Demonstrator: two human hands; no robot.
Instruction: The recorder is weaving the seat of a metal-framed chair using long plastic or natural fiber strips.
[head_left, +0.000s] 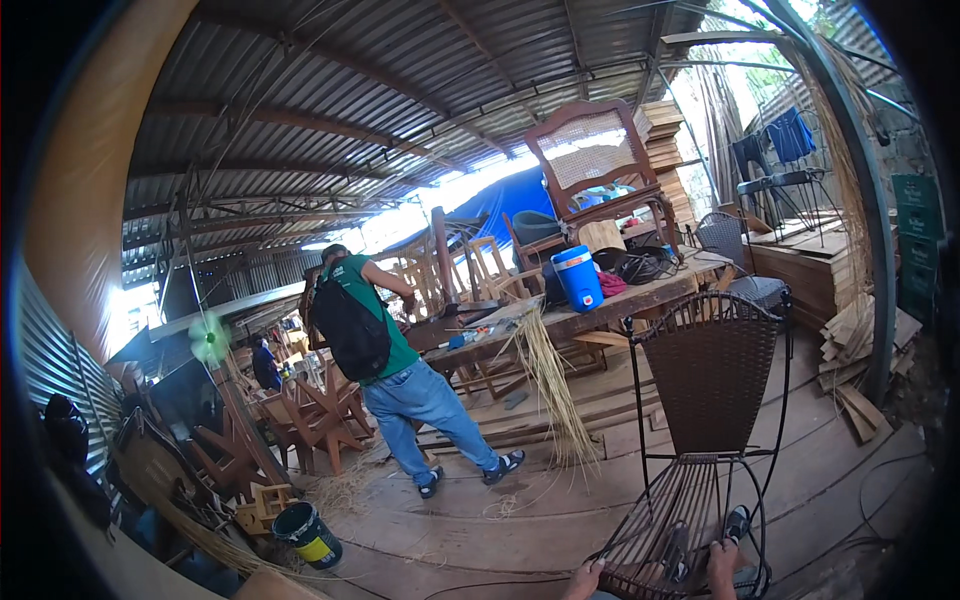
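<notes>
A chair with a black metal frame and a woven brown back [706, 375] stands in front of me at the lower right. Its seat [672, 500] has brown strands running lengthwise with gaps between them, and my shoes show through and beside it. At the near left edge of the seat, my left hand [583, 578] has its fingers closed on the rim. My right hand [722, 568] grips the near right part of the seat, its fingers curled over the strands and frame. The undersides of both hands are hidden.
Beyond the chair, a long wooden workbench [640, 310] holds a blue water jug [577, 278], a caned chair [592, 150] and hanging straw strips [555, 390]. A person in a green shirt [392, 335] stands at it. A black bucket [307, 535] sits lower left; scrap wood [862, 345] lies right.
</notes>
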